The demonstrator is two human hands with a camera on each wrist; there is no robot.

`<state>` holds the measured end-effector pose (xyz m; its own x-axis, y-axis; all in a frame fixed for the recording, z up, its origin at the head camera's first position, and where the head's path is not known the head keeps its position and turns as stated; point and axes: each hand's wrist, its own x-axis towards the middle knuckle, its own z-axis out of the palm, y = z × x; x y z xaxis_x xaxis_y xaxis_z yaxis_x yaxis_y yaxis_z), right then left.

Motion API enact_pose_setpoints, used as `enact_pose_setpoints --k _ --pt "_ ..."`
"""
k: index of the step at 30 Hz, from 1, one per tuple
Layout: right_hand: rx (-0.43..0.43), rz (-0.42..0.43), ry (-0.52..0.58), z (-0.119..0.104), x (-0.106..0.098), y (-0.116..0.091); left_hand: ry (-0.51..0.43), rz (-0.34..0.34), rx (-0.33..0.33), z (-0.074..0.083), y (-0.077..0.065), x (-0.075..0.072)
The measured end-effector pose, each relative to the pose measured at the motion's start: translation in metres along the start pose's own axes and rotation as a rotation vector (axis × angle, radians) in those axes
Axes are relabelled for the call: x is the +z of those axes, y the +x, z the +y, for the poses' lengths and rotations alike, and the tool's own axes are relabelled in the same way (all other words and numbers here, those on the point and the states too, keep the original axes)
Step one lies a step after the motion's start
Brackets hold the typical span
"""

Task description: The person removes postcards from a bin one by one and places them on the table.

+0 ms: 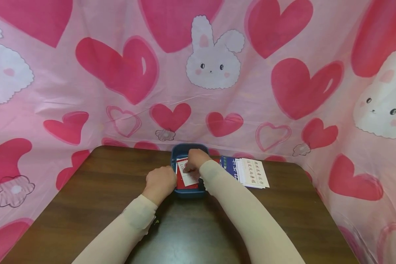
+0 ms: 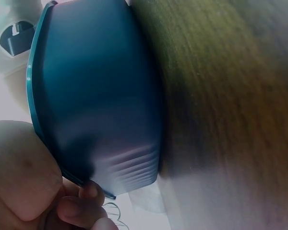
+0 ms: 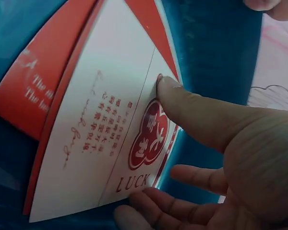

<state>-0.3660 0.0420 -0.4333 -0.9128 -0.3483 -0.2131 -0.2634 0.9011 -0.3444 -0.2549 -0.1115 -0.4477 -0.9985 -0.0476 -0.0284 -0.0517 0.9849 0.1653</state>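
Note:
A dark blue plastic basket (image 1: 189,195) stands near the far edge of the wooden table. My left hand (image 1: 161,183) grips its left rim; in the left wrist view, fingertips (image 2: 89,191) curl at the rim beside the ribbed wall. Inside the basket, my right hand (image 1: 197,160) pinches a white card with red print and the word LUCK (image 3: 105,124). Its thumb lies on the printed face, and the other fingers are at the card's edge. Red cards (image 3: 26,88) with white lettering lie beneath the white one.
Right of the basket lie a fanned stack of pale cards with handwritten-style characters (image 1: 255,173) and a blue card with white characters (image 1: 230,165). A pink cloth with hearts and rabbits (image 1: 214,106) hangs behind and beside the brown table (image 1: 118,176).

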Motion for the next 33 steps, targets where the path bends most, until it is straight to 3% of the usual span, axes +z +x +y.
enact_pose_setpoints --k 6,13,15,20,21,23,30,33 --pt "0.023 0.011 0.001 0.004 0.002 0.003 0.015 0.039 0.029 0.001 0.000 0.003" --pt "0.061 -0.024 0.042 0.010 0.003 0.014 0.025 0.024 0.019 0.001 0.000 0.003" --pt "0.074 -0.024 0.014 0.018 0.005 0.029 0.026 0.018 0.012 0.001 0.001 0.003" --pt "0.031 0.000 -0.087 0.046 0.014 0.088 0.027 0.016 0.008 0.001 0.000 0.002" --pt "0.015 0.007 -0.076 0.047 0.012 0.090 0.027 0.017 0.010 0.001 0.000 0.002" --pt "-0.052 0.061 -0.044 0.049 0.005 0.082 0.026 0.020 0.018 0.001 -0.001 0.002" --pt "-0.085 0.100 0.176 0.015 -0.044 -0.011 0.006 0.034 0.022 0.000 -0.002 0.002" --pt "-0.095 0.133 0.275 0.020 -0.049 -0.024 0.005 0.018 0.020 0.000 -0.002 0.001"
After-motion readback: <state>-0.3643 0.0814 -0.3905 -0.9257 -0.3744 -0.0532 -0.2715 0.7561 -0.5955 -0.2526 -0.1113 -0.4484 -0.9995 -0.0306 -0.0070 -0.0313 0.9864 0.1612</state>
